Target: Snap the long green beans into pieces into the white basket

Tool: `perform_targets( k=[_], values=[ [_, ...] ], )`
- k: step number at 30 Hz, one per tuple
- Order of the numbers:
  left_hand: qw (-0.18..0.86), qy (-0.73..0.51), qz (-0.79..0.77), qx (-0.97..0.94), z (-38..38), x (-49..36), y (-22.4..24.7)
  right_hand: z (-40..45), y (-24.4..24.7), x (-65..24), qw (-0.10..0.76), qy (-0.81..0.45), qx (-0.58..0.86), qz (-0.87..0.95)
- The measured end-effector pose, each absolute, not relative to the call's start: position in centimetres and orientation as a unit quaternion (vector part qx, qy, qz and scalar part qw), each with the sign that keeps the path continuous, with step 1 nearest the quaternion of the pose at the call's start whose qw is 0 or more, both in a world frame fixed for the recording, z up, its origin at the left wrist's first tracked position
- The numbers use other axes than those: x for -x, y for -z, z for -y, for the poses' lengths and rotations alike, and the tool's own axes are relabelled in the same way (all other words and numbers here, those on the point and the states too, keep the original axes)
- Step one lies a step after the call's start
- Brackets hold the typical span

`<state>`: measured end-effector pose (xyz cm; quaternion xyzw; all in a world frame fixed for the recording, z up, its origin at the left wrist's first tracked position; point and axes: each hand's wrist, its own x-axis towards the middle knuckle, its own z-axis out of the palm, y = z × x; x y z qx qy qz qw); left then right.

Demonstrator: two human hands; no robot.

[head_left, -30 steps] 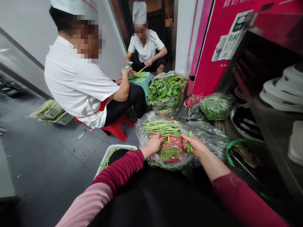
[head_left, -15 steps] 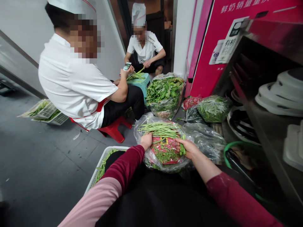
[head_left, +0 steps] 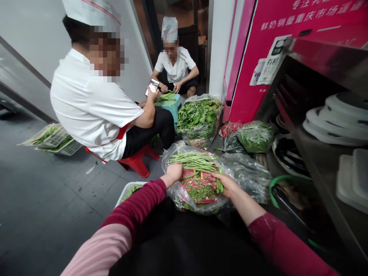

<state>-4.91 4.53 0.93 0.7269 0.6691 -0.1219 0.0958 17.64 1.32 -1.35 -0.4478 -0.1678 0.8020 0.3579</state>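
My left hand [head_left: 174, 172] is closed at the left side of an open clear plastic bag, and one long green bean [head_left: 190, 176] runs out from its fingertips. In my right hand [head_left: 225, 184] is a small bunch of long green beans [head_left: 219, 186], their ends hanging below the fingers. A layer of long beans [head_left: 195, 160] lies across the far part of the plastic bag [head_left: 170, 153]. Nearer to me, short snapped bean pieces [head_left: 199, 190] are heaped on red printed packaging [head_left: 188, 176] inside it.
A white basket [head_left: 124, 194] stands by my left leg. Ahead are a big bag of leafy greens [head_left: 199, 119] and a bag of green vegetables [head_left: 255, 136]. One co-worker [head_left: 94, 99] sits on a red stool [head_left: 137, 163] holding a phone; another [head_left: 175, 63] handles vegetables. A metal shelf [head_left: 313, 153] borders the right.
My left hand has drawn slightly left and down; my right hand still holds its bunch. The view has tilted up a little. The co-worker at left has raised the phone.
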Motion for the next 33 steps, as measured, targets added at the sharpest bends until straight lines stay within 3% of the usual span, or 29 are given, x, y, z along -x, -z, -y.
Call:
perform_targets(
  k=[4, 7, 14, 18, 20, 24, 27, 30, 33],
  values=[
    [0.094, 0.124, -0.636, -0.756, -0.5, 3.9, -5.8, -0.5, 1.6, -15.6, 0.290, -0.827, 0.458, 0.150],
    [0.127, 0.097, -0.622, -0.766, 3.4, 2.8, -7.9, 0.8, 1.4, -13.6, 0.295, -0.854, 0.413, 0.115],
    [0.227, -0.066, -0.647, -0.725, 8.6, 3.6, -9.1, 3.8, -1.2, -11.1, 0.415, -0.844, 0.321, 0.111],
    [0.274, -0.114, -0.687, -0.664, 8.7, 4.4, -7.6, 4.0, -1.8, -11.2, 0.522, -0.738, 0.349, 0.246],
    [0.248, -0.109, -0.678, -0.683, 8.5, 3.9, -6.7, 3.8, -1.7, -11.5, 0.563, -0.675, 0.379, 0.289],
    [0.125, -0.079, -0.501, -0.852, 8.4, 1.3, -6.0, 2.3, -1.2, -12.7, 0.581, -0.653, 0.404, 0.270],
    [0.117, -0.078, -0.328, -0.934, 8.1, -1.0, -6.5, 0.6, -1.1, -14.4, 0.567, -0.681, 0.417, 0.204],
    [0.160, -0.152, -0.361, -0.906, 6.2, -2.2, -6.3, -0.7, -1.5, -16.5, 0.540, -0.725, 0.382, 0.192],
    [0.330, -0.213, -0.479, -0.785, 3.0, -2.0, -5.5, -0.8, -2.2, -18.0, 0.519, -0.763, 0.306, 0.232]
  ],
)
